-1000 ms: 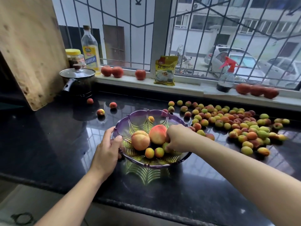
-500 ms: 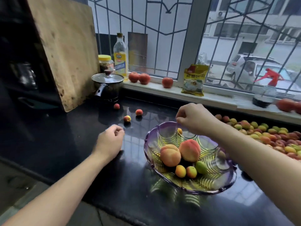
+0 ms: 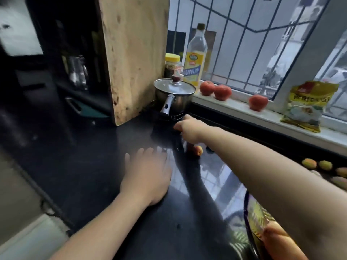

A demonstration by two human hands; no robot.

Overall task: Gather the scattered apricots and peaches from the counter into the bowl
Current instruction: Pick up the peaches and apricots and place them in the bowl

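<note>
Reaching for stray apricot by the pot

Apricot [image 3: 198, 150] lies on the counter [image 3: 97, 166] just in front of the pot [image 3: 174, 96]; round, no clear long axis. R hand [image 3: 187, 128] left the bowl [image 3: 249, 218], now above apricot, grip can't tell. L hand [image 3: 148, 173] unclenched, flat on counter. Strays next, imo.

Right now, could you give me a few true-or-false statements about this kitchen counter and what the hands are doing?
1. The pot has its lid on. True.
2. The left hand holds a peach. False: it lies flat on the counter, holding nothing.
3. The right hand reaches toward the pot. True.
4. Three red fruits sit on the sill. True.
5. The oil bottle lies on its side. False: it stands upright.
</note>
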